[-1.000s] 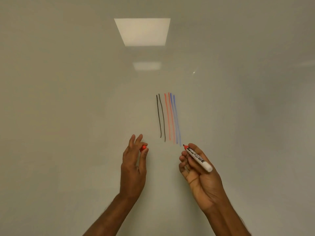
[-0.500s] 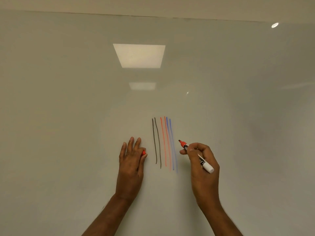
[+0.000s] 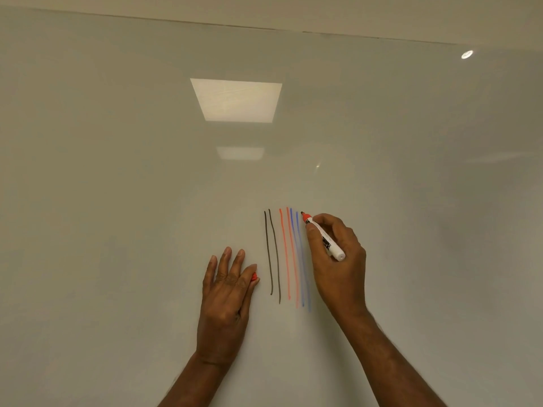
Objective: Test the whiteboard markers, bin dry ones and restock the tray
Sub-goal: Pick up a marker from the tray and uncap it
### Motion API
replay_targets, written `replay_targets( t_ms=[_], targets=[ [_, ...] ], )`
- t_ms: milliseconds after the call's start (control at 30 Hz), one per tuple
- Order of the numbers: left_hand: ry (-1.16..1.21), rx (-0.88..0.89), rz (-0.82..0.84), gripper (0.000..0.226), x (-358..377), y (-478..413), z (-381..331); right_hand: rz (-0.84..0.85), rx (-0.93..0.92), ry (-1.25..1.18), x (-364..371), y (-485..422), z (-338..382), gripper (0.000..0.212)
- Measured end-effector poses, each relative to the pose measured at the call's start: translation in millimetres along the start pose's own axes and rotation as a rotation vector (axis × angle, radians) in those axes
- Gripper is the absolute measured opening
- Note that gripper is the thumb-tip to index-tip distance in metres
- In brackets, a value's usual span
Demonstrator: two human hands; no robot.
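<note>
A glossy whiteboard (image 3: 117, 201) fills the view. On it run near-vertical test lines (image 3: 286, 254): two black, two red, two blue. My right hand (image 3: 338, 259) grips an uncapped white marker (image 3: 323, 237) with a red collar. Its tip touches the board just right of the tops of the blue lines. My left hand (image 3: 226, 295) rests flat against the board left of the black lines. It pinches a red marker cap (image 3: 254, 276) between thumb and forefinger; most of the cap is hidden.
The top edge of the board (image 3: 264, 28) runs across the upper part of the view. Ceiling lights (image 3: 236, 99) reflect in the board above the lines. No tray or bin is in view.
My right hand rose and brought the marker tip up to the board beside the tops of the blue lines. My left hand settled flat on the board. The view tilted upward.
</note>
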State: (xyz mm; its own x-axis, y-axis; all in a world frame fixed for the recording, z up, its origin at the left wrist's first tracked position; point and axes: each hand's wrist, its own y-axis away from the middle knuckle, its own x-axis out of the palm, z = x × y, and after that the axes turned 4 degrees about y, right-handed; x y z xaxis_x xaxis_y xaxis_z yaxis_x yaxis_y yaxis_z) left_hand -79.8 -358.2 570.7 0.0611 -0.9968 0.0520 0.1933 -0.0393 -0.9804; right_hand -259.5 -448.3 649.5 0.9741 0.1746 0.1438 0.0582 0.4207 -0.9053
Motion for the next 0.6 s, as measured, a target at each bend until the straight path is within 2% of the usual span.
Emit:
replay_targets(
  t_ms=[233,400,467,533,600],
  targets=[
    [-0.001,0.000,-0.011,0.035,-1,0,-2,-0.011,0.028,0.024,-21,59,-15,0.017],
    [-0.006,-0.006,-0.005,0.034,0,1,-2,-0.037,0.069,0.125,-34,112,-38,0.017],
    [-0.007,-0.006,-0.006,0.034,0,0,-2,-0.044,0.081,0.130,-37,115,-35,0.021],
    [-0.003,-0.007,-0.011,0.033,-1,0,-3,-0.046,0.082,0.074,-38,103,-25,0.016],
    [-0.003,-0.006,-0.020,0.032,-2,-1,-4,-0.041,0.047,0.023,-37,80,-8,0.023]
  ],
)
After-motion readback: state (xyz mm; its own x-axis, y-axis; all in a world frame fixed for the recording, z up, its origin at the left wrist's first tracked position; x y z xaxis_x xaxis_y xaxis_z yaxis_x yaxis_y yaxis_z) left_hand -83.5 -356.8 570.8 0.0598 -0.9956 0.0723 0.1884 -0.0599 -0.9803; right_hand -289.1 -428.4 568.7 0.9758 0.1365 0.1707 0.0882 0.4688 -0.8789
